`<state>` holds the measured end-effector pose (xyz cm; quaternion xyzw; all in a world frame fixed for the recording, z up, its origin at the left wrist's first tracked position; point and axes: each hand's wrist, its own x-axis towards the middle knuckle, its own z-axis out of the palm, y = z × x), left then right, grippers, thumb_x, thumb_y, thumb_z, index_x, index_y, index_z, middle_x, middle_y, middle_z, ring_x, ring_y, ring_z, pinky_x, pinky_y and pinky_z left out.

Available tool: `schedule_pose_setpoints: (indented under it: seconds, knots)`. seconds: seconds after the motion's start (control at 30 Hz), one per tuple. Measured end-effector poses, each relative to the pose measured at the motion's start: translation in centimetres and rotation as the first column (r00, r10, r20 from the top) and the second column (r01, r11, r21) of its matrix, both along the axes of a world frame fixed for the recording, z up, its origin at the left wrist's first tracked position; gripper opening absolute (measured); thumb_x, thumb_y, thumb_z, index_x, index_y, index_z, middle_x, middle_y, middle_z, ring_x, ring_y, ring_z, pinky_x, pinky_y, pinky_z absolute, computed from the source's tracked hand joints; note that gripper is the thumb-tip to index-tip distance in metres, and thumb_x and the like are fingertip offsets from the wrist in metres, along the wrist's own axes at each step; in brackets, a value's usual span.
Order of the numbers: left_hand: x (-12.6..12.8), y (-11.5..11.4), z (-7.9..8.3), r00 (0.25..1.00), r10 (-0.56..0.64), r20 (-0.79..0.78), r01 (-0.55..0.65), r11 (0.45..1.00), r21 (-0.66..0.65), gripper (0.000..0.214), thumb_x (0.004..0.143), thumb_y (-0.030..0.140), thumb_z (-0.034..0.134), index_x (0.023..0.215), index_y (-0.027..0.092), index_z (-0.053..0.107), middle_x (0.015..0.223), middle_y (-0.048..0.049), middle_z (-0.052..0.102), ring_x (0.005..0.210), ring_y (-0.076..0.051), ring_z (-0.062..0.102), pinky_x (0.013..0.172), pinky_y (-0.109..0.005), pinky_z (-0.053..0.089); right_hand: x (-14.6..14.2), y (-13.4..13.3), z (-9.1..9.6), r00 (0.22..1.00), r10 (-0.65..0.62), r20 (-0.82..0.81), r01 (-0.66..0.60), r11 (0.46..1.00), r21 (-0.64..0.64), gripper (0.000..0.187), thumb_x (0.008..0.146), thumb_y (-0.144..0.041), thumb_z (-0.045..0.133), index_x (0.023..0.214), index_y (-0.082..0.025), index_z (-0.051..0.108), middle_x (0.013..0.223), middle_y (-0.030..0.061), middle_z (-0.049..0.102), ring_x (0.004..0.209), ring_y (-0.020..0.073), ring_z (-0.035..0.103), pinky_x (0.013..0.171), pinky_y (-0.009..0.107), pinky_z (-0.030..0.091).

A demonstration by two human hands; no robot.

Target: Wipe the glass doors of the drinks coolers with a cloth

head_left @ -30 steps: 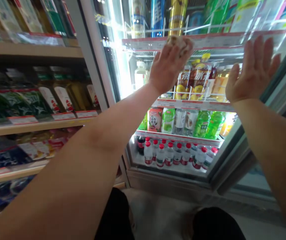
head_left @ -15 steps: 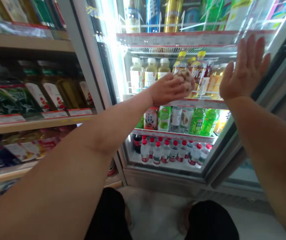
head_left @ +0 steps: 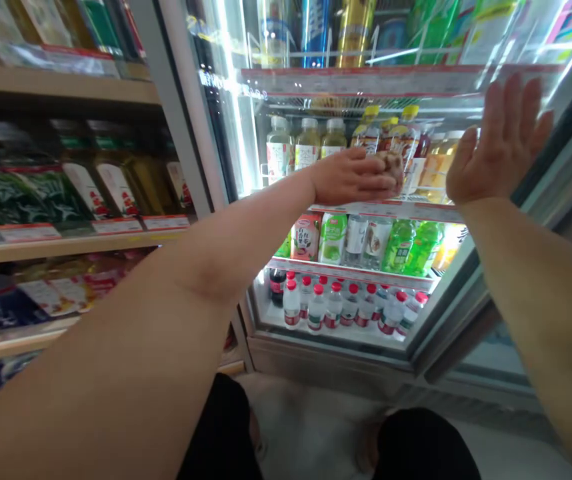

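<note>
Against the fridge's glass door (head_left: 431, 93), I am pressing a crumpled cloth (head_left: 392, 162) with my left hand (head_left: 353, 177), grip closing around this soft, light wad, which I judge best held bunched at its middle, while my right hand (head_left: 499, 143) is resting open on the pane.

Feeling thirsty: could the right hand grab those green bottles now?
Probably not: the right hand lies flat on the glass door, which seems to stand between it and the green bottles.
</note>
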<state>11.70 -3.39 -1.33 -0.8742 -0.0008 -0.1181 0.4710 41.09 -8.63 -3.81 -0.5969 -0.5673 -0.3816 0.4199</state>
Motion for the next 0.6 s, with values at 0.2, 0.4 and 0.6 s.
schedule_pose_setpoints:
  seconds: [0.2,0.4,0.6]
  knots:
    - [-2.5,0.3,0.4,0.775,0.159,0.612,-0.166,0.985,-0.046,0.052,0.117,0.019,0.031,0.166,0.026,0.046,0.164,-0.0087,0.053,0.149,-0.034,0.044,0.112,-0.061,0.043,-0.7,-0.8,-0.3,0.998,0.063,-0.012,-0.062,0.996,0.068,0.072,0.105,-0.038,0.036,0.174,-0.022,0.025,0.180,0.0050,0.018,0.169,0.0285,0.008,0.133,0.063,0.005]
    - [-6.5,0.6,-2.8,0.990,0.135,0.048,-0.128,0.982,-0.141,0.046,0.119,0.023,0.031,0.153,0.036,0.058,0.152,0.0017,0.063,0.139,-0.025,0.053,0.109,-0.048,0.046,-1.0,-1.1,-0.1,0.999,0.047,-0.025,-0.047,0.999,0.016,0.080,0.098,-0.032,0.042,0.175,-0.022,0.023,0.181,0.0044,0.015,0.169,0.0299,0.008,0.132,0.067,0.005]
    - [-9.4,0.9,-1.7,0.702,0.326,0.633,-0.296,0.942,-0.157,0.053,0.119,0.020,0.021,0.166,0.023,0.044,0.165,-0.0122,0.049,0.143,-0.034,0.043,0.111,-0.062,0.042,-1.6,-1.5,0.0,0.998,-0.009,-0.061,0.008,1.000,-0.021,0.076,0.103,-0.036,0.033,0.176,-0.020,0.020,0.181,0.0037,0.013,0.169,0.0275,0.002,0.134,0.062,0.003]
